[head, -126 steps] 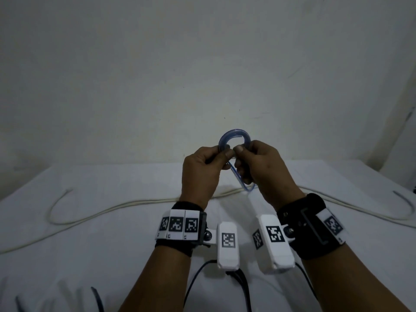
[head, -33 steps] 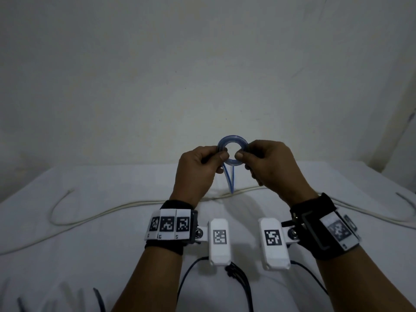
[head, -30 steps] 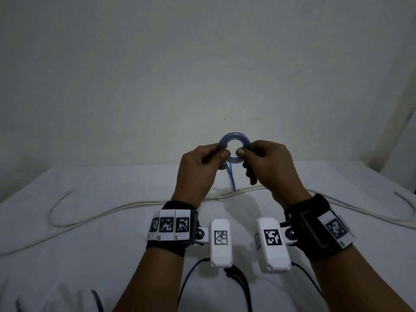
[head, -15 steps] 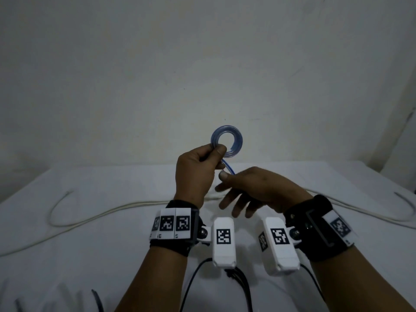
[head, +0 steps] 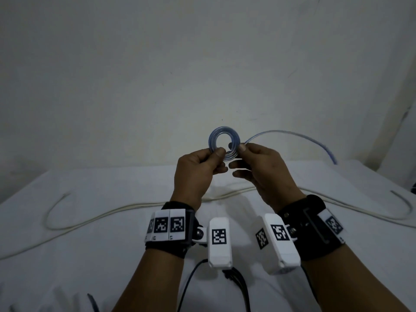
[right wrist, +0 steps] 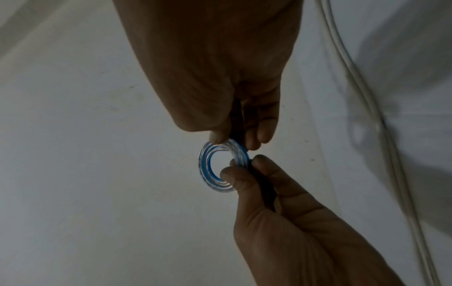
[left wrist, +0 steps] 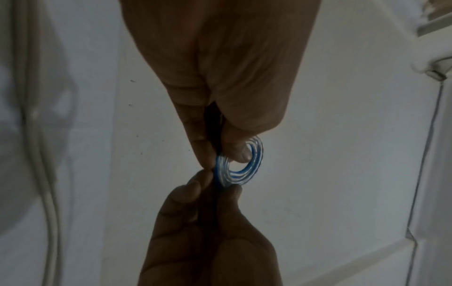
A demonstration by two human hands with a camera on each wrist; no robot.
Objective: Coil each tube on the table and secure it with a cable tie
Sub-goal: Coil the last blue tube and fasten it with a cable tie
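Observation:
A thin clear-blue tube is wound into a small flat coil (head: pixel 224 143), held up in the air over the table. My left hand (head: pixel 217 153) pinches the coil's lower left edge between thumb and forefinger. My right hand (head: pixel 241 148) pinches the tube at the coil's right edge, its other fingers loosely spread below. The tube's free tail (head: pixel 292 134) arcs out to the right and droops. In the left wrist view the coil (left wrist: pixel 240 166) sits between both hands' fingertips. The right wrist view also shows the coil (right wrist: pixel 220 168) pinched from above and below.
A long white tube (head: pixel 112 212) lies loose across the white table (head: pixel 67 255), looping at the far left and far right. Black camera cables (head: pixel 236 287) trail at the near edge. A dark strip (head: pixel 93 304), perhaps a cable tie, lies at the near left.
Half a second ago my left hand held the coil alone and the right hand was open below it. The right hand has come up and pinched the tube; the tail now swings right.

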